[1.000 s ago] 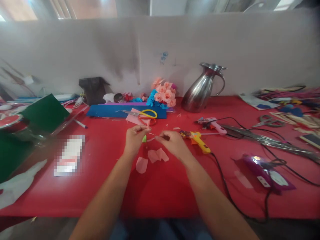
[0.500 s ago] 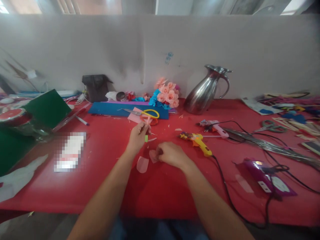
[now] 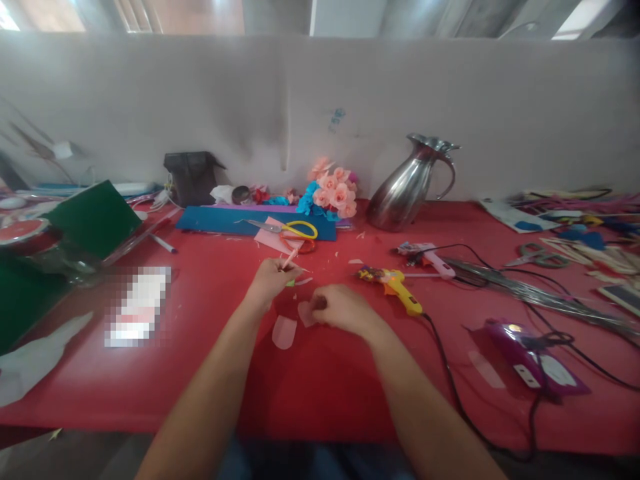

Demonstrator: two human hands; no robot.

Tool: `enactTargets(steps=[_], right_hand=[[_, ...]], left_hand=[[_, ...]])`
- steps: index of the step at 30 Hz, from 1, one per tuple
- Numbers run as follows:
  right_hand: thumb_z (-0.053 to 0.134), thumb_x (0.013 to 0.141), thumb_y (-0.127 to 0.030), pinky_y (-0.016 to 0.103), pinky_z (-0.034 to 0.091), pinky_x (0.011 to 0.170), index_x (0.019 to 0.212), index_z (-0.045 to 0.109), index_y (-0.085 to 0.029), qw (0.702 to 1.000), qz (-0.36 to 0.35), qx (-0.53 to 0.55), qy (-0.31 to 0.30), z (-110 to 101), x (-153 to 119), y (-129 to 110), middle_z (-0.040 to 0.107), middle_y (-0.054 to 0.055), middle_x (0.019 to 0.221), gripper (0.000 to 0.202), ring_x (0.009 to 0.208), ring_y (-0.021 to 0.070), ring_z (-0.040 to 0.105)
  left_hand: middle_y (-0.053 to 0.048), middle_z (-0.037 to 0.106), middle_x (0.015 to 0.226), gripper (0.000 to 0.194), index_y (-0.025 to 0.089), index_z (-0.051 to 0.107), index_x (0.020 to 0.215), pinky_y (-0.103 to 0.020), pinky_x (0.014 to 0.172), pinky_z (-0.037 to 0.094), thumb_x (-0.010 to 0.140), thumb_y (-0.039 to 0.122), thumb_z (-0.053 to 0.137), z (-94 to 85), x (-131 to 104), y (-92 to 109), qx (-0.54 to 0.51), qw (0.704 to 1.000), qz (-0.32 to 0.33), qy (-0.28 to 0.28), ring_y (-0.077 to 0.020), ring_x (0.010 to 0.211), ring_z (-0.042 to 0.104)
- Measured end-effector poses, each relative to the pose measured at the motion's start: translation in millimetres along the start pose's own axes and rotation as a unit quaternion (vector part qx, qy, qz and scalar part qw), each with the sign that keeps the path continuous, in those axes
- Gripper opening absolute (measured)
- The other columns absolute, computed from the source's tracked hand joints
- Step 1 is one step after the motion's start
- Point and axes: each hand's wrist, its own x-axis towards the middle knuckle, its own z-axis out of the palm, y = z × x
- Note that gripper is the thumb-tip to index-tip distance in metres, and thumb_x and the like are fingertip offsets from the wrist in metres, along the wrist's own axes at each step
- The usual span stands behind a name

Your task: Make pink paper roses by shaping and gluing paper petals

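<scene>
My left hand point(image 3: 269, 283) is closed on a thin pink paper stem point(image 3: 290, 258), which tilts up and to the right out of the fingers. A small green piece point(image 3: 290, 283) shows just beside these fingertips. My right hand point(image 3: 345, 309) is low over the table, its thumb and fingers pinched on a pale pink paper petal point(image 3: 305, 313). Flat on the red table, between and below my hands, lies another pink petal point(image 3: 284, 333). Beyond my left hand, yellow-handled scissors point(image 3: 303, 230) rest on a pink paper sheet point(image 3: 273, 239).
A yellow glue gun point(image 3: 400, 288) and a pink glue gun point(image 3: 436, 260) lie to the right, their black cords trailing past a purple power box point(image 3: 533, 360). Paper flowers point(image 3: 337, 190) and a metal jug point(image 3: 405, 190) stand at the wall. Green board point(image 3: 95, 217) is on the left.
My left hand has shifted slightly left and turned, so the pink stem leans over more to the right. My right hand stays nearly in place with its petal.
</scene>
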Motion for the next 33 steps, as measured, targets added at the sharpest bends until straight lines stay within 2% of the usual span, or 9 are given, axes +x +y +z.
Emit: enactTargets(steps=[4, 10, 12, 15, 19, 26, 30, 33], right_hand=[[0.058, 0.060, -0.016, 0.022, 0.029, 0.050, 0.063, 0.063, -0.021, 1.000, -0.014, -0.028, -0.001, 5.0, 2.1, 0.2, 0.068, 0.001, 0.071, 0.008, 0.065, 0.0144, 0.058], [0.053, 0.065, -0.017, 0.022, 0.029, 0.048, 0.066, 0.062, -0.021, 1.000, 0.010, 0.008, -0.013, 0.9, 1.1, 4.6, 0.063, -0.001, 0.058, 0.010, 0.052, 0.0116, 0.055], [0.056, 0.063, -0.019, 0.022, 0.029, 0.049, 0.071, 0.063, -0.022, 1.000, 0.013, -0.003, 0.015, 2.6, 0.5, 5.1, 0.066, 0.000, 0.065, 0.010, 0.056, 0.0122, 0.056], [0.059, 0.064, -0.023, 0.022, 0.027, 0.049, 0.066, 0.063, -0.022, 0.998, -0.012, -0.031, 0.054, 6.8, 0.0, 5.0, 0.067, 0.001, 0.073, 0.004, 0.062, 0.0133, 0.057], [0.055, 0.063, -0.015, 0.022, 0.024, 0.046, 0.059, 0.061, -0.020, 0.998, -0.015, -0.034, 0.042, 6.7, -0.8, 3.2, 0.066, 0.001, 0.066, 0.009, 0.058, 0.0125, 0.055], [0.058, 0.063, -0.020, 0.022, 0.025, 0.048, 0.071, 0.064, -0.020, 0.998, 0.009, -0.045, 0.034, 3.1, -1.4, 3.1, 0.067, 0.002, 0.073, 0.010, 0.063, 0.0131, 0.057], [0.055, 0.063, -0.018, 0.021, 0.025, 0.048, 0.066, 0.065, -0.020, 0.998, 0.002, -0.058, 0.002, 2.5, 0.3, 4.6, 0.068, 0.001, 0.071, 0.010, 0.064, 0.0123, 0.058], [0.054, 0.063, -0.019, 0.021, 0.025, 0.046, 0.062, 0.063, -0.018, 0.999, 0.005, -0.042, 0.001, 0.3, 0.9, 5.2, 0.066, 0.001, 0.063, 0.009, 0.058, 0.0119, 0.057]], left_hand=[[0.000, 0.056, 0.053, 0.010, 0.016, 0.062, 0.050, -0.025, 0.059, 0.038, 0.057, 0.020, 0.068, 1.8, -0.5, -1.0, 0.009, 0.999, -0.013, -0.029, -0.0118, 0.055, 0.050], [-0.003, 0.062, 0.057, 0.004, 0.016, 0.068, 0.058, -0.026, 0.057, 0.040, 0.056, 0.014, 0.066, 1.9, 1.4, -12.9, 0.037, 0.997, -0.006, -0.067, -0.0130, 0.054, 0.053], [-0.002, 0.061, 0.052, 0.007, 0.016, 0.069, 0.058, -0.025, 0.053, 0.039, 0.053, 0.012, 0.067, 2.9, 2.9, -15.5, 0.037, 0.997, -0.007, -0.063, -0.0124, 0.049, 0.051], [-0.004, 0.064, 0.056, 0.005, 0.016, 0.068, 0.054, -0.026, 0.057, 0.041, 0.052, 0.012, 0.068, 6.3, 4.2, -12.5, 0.009, 0.998, 0.042, -0.038, -0.0135, 0.053, 0.054], [-0.007, 0.067, 0.065, 0.005, 0.015, 0.071, 0.060, -0.029, 0.063, 0.044, 0.055, 0.014, 0.068, 10.3, 2.1, -4.1, -0.013, 0.998, 0.050, -0.029, -0.0165, 0.061, 0.058], [-0.008, 0.068, 0.071, 0.010, 0.014, 0.071, 0.065, -0.028, 0.067, 0.044, 0.057, 0.019, 0.067, 10.9, 1.3, -4.9, -0.001, 0.997, 0.050, -0.051, -0.0173, 0.068, 0.060], [-0.007, 0.068, 0.071, 0.014, 0.013, 0.070, 0.067, -0.027, 0.068, 0.045, 0.057, 0.022, 0.067, 9.6, 2.3, -4.5, 0.020, 0.998, 0.040, -0.053, -0.0162, 0.067, 0.060], [-0.007, 0.069, 0.074, 0.016, 0.013, 0.070, 0.071, -0.028, 0.072, 0.045, 0.059, 0.025, 0.067, 6.7, 1.2, -4.6, 0.028, 0.997, 0.025, -0.072, -0.0163, 0.071, 0.061]])
